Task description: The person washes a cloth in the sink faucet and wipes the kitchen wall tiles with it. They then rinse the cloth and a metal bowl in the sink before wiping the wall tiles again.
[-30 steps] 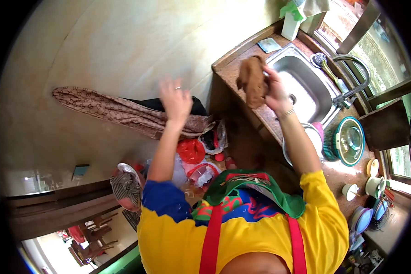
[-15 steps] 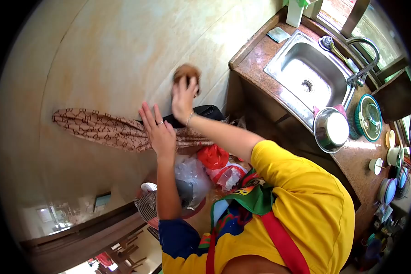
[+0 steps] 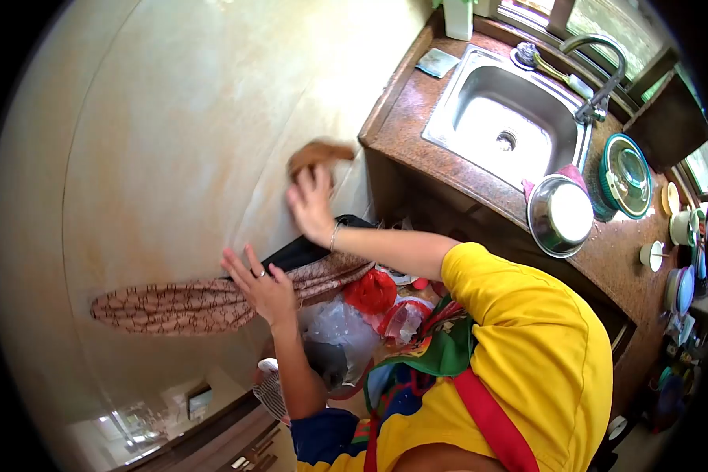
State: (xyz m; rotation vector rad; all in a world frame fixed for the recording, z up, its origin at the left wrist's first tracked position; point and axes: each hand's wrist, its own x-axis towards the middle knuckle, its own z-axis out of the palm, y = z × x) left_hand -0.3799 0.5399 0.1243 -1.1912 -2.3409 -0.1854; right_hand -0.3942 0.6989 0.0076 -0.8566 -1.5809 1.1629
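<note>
My right hand [image 3: 315, 211], with a bracelet at the wrist, presses a brown cloth [image 3: 319, 155] against the pale tiled wall [image 3: 173, 141]. The cloth looks blurred, and one corner flares out to the right. Lower down, my left hand [image 3: 264, 293] wears a ring and has its fingers spread. It rests over a hanging patterned fabric [image 3: 165, 305] in pink-brown and dark print; whether the fingertips touch the wall I cannot tell. A black fabric [image 3: 311, 250] hangs beside the patterned one, partly behind my right wrist.
To the right, a brown counter [image 3: 401, 130] holds a steel sink [image 3: 488, 118], a faucet [image 3: 606, 79], an upturned metal bowl [image 3: 562, 216] and a green basket [image 3: 628, 175]. Below my arms are plastic bags [image 3: 338, 330] and a red bag [image 3: 371, 291].
The view has shifted, so the sink sits further left and higher. The brown cloth's corner now flares rightward under my right hand. My left hand remains over the patterned fabric.
</note>
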